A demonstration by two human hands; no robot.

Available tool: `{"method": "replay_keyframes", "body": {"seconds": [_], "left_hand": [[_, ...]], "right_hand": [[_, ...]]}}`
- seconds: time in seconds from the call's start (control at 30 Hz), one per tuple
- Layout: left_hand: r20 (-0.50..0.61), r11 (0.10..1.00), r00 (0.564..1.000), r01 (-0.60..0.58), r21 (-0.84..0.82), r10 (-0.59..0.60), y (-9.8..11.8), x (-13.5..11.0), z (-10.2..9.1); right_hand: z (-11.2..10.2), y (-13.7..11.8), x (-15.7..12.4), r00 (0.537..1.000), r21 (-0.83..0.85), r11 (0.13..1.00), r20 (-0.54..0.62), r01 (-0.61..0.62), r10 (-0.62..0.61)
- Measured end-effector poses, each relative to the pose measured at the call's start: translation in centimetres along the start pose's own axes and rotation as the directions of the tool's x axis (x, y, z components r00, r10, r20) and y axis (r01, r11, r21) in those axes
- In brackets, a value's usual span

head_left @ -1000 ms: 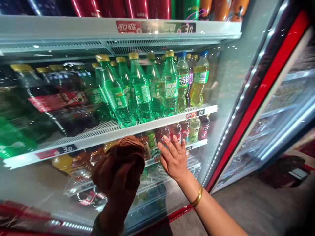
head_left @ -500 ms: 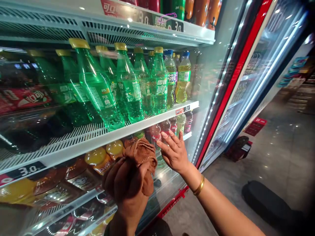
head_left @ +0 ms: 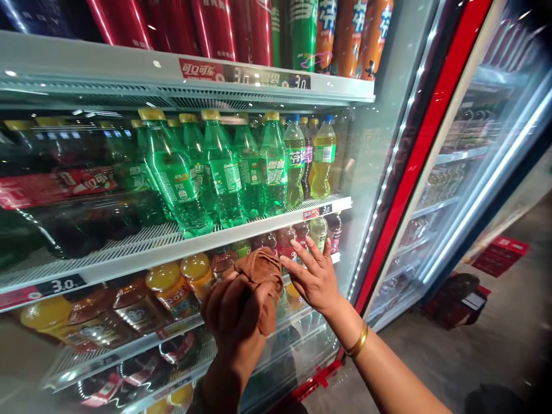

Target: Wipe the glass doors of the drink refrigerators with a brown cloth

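My left hand (head_left: 235, 313) is closed around a crumpled brown cloth (head_left: 261, 270), bunched up above the fingers and thumb. To its right, my right hand (head_left: 317, 282) is open, its fingers spread toward the shelves, with a gold bracelet (head_left: 359, 340) at the wrist. Both hands are in front of the glass door (head_left: 364, 149) of a drinks fridge, which shows reflections. Whether the fingertips or the cloth touch the glass, I cannot tell. Behind it stand green soda bottles (head_left: 179, 178) with yellow caps. Lower down, orange drink bottles (head_left: 170, 290) are beyond my left hand.
Red cans (head_left: 215, 29) and orange cans (head_left: 351, 37) line the upper shelf. Dark cola bottles (head_left: 56, 190) with red labels are on the left. A red door frame (head_left: 425, 138) borders another lit fridge (head_left: 444, 195). Red boxes (head_left: 500, 253) rest at the right.
The view has shifted, showing more of the upper cans. Both hands appear slightly further right and lower in the picture. The left still grips the cloth; the right stays spread.
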State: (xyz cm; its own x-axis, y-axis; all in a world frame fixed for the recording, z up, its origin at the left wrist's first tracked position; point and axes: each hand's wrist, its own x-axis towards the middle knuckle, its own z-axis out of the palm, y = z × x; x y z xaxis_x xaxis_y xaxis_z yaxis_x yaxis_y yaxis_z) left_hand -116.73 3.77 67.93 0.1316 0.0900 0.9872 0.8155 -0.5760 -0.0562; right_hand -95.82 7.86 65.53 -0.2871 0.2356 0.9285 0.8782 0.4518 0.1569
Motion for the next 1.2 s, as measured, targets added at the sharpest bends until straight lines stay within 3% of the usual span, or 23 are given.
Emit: {"method": "replay_keyframes", "body": {"seconds": [0.1, 0.27, 0.47, 0.53, 0.73, 0.97, 1.2], "left_hand": [[0.002, 1.0, 1.0, -0.007, -0.021, 0.007, 2.3, -0.9, 2.5], [0.168, 0.987, 0.983, -0.053, -0.154, 0.079, 5.7, -3.2, 5.9], [0.056, 0.999, 0.998, -0.009, -0.037, 0.011, 7.1, 0.8, 6.8], [0.039, 1.0, 0.999, -0.011, -0.027, 0.012, 7.9, 0.9, 7.6], [0.261, 0.981, 0.957, -0.086, -0.172, 0.13, 11.3, -1.3, 10.1], [0.084, 0.999, 0.996, -0.034, 0.004, 0.034, 12.2, 4.0, 11.1], [0.233, 0.978, 0.958, -0.132, -0.159, 0.167, 15.0, -0.6, 13.4]], "right_hand": [[-0.5, 2.4, -0.4, 1.0, 0.008, 1.0, -0.018, -0.011, 0.011], [-1.4, 6.0, -1.3, 0.999, 0.019, 0.999, -0.039, -0.033, 0.034], [-1.8, 9.3, -2.0, 0.993, 0.048, 0.998, -0.106, -0.05, 0.055], [-1.7, 10.2, -2.5, 0.991, 0.064, 0.996, -0.121, -0.055, 0.062], [-2.3, 12.5, -3.8, 0.996, 0.105, 0.994, -0.082, -0.036, 0.045], [-3.1, 14.9, -4.6, 0.994, 0.069, 0.996, -0.087, -0.064, 0.07], [-3.7, 16.7, -6.1, 0.997, 0.134, 0.989, -0.022, -0.065, 0.069]]}}
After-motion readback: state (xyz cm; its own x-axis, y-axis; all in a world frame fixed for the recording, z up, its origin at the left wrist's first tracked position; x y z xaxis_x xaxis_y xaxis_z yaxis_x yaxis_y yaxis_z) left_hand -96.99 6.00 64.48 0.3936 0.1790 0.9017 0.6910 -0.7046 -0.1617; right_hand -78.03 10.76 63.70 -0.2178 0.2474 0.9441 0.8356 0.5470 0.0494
